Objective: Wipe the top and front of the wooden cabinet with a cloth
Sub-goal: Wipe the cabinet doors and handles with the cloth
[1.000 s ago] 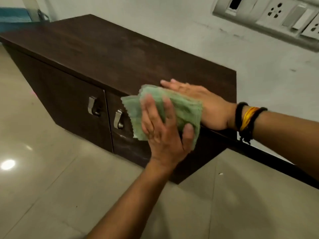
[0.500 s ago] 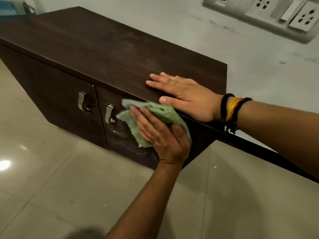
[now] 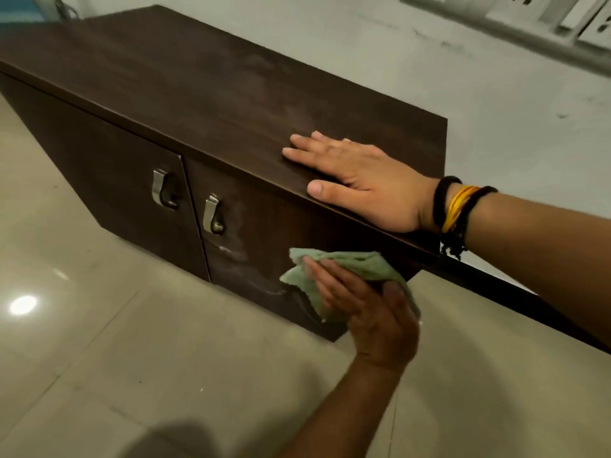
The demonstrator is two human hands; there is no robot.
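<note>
The dark wooden cabinet (image 3: 198, 77) stands on the floor against a wall, with two doors on its front. My left hand (image 3: 370, 315) holds a folded green cloth (image 3: 357, 264) and presses it against the lower part of the right door (image 3: 264, 223). Pale wipe streaks show on that door to the left of the cloth. My right hand (image 3: 360, 180) lies flat on the cabinet's top near its front right edge, with the fingers spread. A faint dusty smear marks the top beyond that hand.
Each door has a metal handle: the left handle (image 3: 162, 188) and the right handle (image 3: 211, 214). Glossy beige floor tiles (image 3: 132, 358) lie in front. A white wall with a socket panel (image 3: 562, 11) rises behind. Something blue (image 3: 20, 11) shows at the far left.
My left hand has carried the cloth from the top front edge down the right door towards its bottom, leaving streaks. My right hand has stayed flat on the top.
</note>
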